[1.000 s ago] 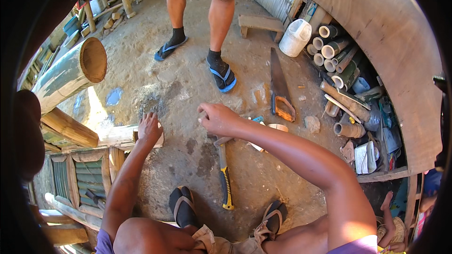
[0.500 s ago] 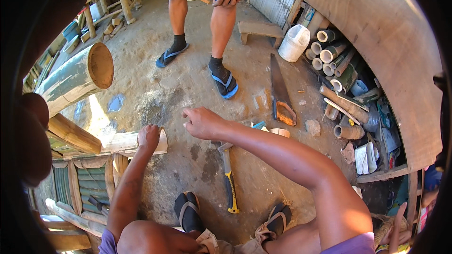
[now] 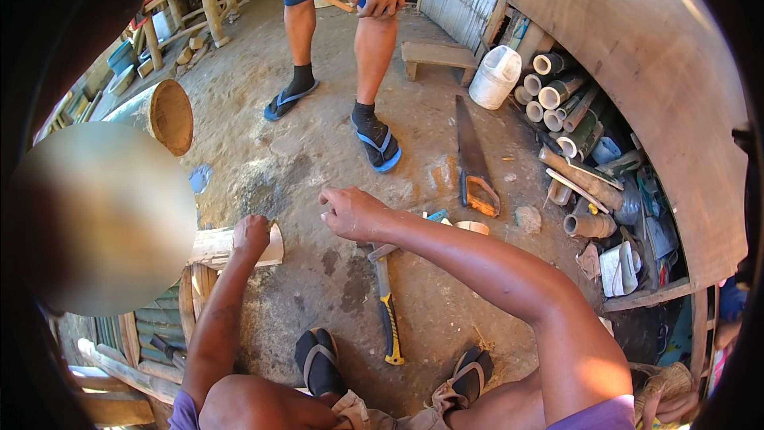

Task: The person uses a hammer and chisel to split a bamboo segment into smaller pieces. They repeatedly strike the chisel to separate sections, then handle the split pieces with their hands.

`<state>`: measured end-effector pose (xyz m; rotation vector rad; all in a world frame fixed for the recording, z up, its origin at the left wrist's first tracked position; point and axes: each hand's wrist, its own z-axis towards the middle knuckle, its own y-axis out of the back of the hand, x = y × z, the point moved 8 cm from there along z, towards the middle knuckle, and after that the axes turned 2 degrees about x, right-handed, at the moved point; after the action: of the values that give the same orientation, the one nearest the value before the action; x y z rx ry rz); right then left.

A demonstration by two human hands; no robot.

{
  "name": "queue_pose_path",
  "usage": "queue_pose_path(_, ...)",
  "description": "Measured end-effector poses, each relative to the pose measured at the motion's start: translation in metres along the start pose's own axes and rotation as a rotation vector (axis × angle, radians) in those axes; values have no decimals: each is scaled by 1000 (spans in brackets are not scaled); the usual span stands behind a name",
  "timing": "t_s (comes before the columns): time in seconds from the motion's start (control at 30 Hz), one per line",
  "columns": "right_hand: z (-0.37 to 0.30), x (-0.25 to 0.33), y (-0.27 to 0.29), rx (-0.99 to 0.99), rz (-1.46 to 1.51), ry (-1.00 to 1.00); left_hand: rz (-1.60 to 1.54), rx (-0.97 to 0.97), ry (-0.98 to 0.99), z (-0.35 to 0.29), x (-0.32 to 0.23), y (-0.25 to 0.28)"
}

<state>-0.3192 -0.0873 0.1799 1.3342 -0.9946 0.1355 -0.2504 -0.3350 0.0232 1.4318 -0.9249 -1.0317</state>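
Note:
My left hand (image 3: pixel 252 236) is closed in a fist above the near end of a pale, split bamboo length (image 3: pixel 274 245). Whether it grips the bamboo or a smaller thing is hidden. Over the dirt floor, to its right, my right hand (image 3: pixel 352 213) is held with the fingers curled and the thumb beneath. Nothing can be made out in it. Just below this hand a hammer (image 3: pixel 387 314) with a black and yellow handle lies on the ground between my feet. A cut bamboo ring (image 3: pixel 472 228) and a small blue thing (image 3: pixel 437 215) lie near my right forearm.
A handsaw (image 3: pixel 473 151) lies beyond my right arm. Another person's sandaled foot (image 3: pixel 376 139) stands ahead. At right are a white bucket (image 3: pixel 496 77), stacked bamboo tubes (image 3: pixel 555 95) and a wooden panel (image 3: pixel 645 72). A thick bamboo (image 3: pixel 170 118) juts in at left, partly behind a blurred round patch.
My right hand has shifted slightly right and down, its index finger now more bent. My left hand stays almost in place. A blurred round patch now covers part of the left side.

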Motion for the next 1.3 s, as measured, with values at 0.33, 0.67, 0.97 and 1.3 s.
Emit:
queue_pose_path(0.33,0,-6,-3,22,-11,-33,24,160,-79,5,-6,11)
queue_pose_path(0.67,3,-22,-7,35,-66,-69,42,96,-171,10,-9,11)
queue_pose_path(0.97,-1,-23,-8,33,-29,-44,18,152,-120,6,-17,25)
queue_pose_path(1.3,-3,-24,-11,46,-40,-40,24,115,-122,8,-9,15)
